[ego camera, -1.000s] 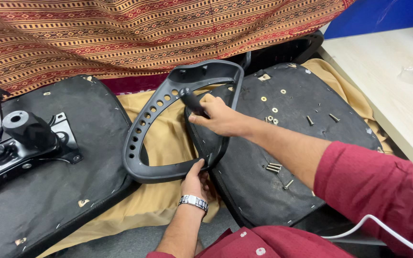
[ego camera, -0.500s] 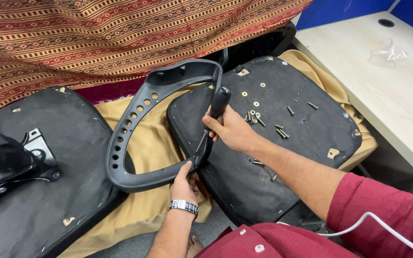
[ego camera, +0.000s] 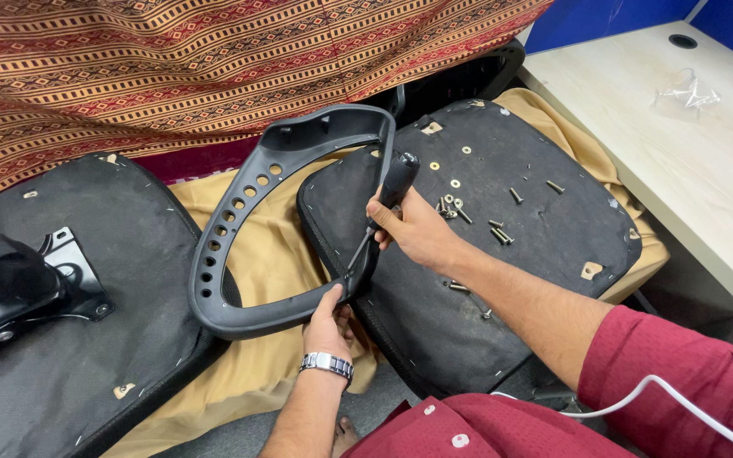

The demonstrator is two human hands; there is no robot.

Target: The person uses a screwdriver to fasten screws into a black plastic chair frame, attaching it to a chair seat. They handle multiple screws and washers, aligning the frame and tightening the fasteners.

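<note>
At the far left of the frame a metal chair bracket (ego camera: 10,280) sits on a black seat base (ego camera: 86,339). At centre, the left hand (ego camera: 328,318) pinches the lower edge of a black plastic armrest loop (ego camera: 239,220), its grip clamped there. The loop is glossy, curved, pierced with a row of round holes, and leans on the second seat base (ego camera: 468,254). The right hand (ego camera: 413,229) is wrapped tight around a black-handled screwdriver (ego camera: 383,208), whose tip meets the loop just above the left fingers; a slip could jab them. Loose screws (ego camera: 477,212) lie further right and could roll off.
</note>
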